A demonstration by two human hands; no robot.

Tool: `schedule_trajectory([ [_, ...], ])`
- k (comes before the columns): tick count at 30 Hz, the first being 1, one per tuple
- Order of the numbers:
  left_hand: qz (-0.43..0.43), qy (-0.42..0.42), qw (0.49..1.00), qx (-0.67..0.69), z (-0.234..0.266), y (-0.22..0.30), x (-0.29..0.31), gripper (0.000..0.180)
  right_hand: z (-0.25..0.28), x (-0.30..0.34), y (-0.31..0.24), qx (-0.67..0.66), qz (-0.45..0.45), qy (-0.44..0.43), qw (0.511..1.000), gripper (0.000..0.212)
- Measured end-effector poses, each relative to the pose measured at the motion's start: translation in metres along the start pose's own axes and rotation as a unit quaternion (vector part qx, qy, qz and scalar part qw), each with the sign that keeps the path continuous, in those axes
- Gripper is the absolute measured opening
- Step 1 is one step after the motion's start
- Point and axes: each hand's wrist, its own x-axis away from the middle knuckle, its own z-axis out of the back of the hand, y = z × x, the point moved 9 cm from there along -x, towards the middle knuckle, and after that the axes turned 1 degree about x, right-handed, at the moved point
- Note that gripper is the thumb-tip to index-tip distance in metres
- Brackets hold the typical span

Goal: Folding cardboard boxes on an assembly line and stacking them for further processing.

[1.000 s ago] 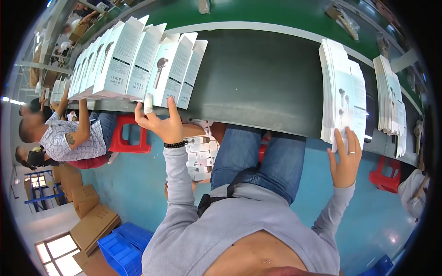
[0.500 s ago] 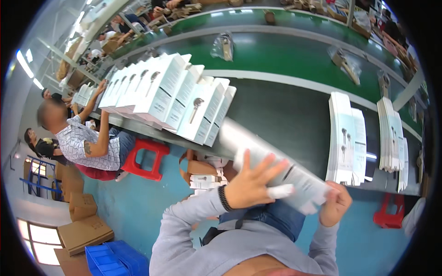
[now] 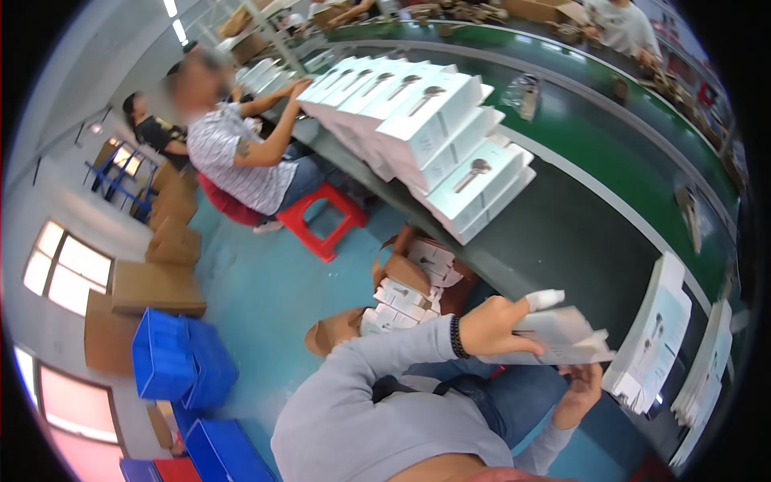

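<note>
The left hand gripped a white carton near the edge of the dark table, while the right hand, fingertips partly hidden at the flapped end, had a hold I couldn't tell.

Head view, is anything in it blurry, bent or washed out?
In the head view, the window at left looks washed out by daylight; in the same head view, the pale rail along the table bows in the fisheye lens, and the picture's corners go black; also in the head view, the box in the left hand looks soft, its print hard to make out.
</note>
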Motion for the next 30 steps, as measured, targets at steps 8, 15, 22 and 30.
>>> schedule_trajectory([
  [8,0.226,0.014,0.93,0.291,-0.039,-0.027,0.023,0.061,-0.014,0.025,0.031,0.038,-0.088,0.172,0.98,0.051],
  [15,0.086,-0.179,0.82,0.536,-0.07,-0.001,0.024,0.101,-0.022,0.011,0.029,-0.133,-0.125,0.075,0.98,0.056],
  [22,0.083,-0.083,0.875,0.47,-0.065,-0.017,0.025,0.118,-0.011,-0.003,0.036,0.064,-0.114,0.102,0.986,0.072],
  [30,-0.039,-0.044,0.994,0.092,-0.057,-0.009,0.027,0.089,-0.035,0.009,0.02,-0.007,-0.099,0.125,0.987,0.091],
])
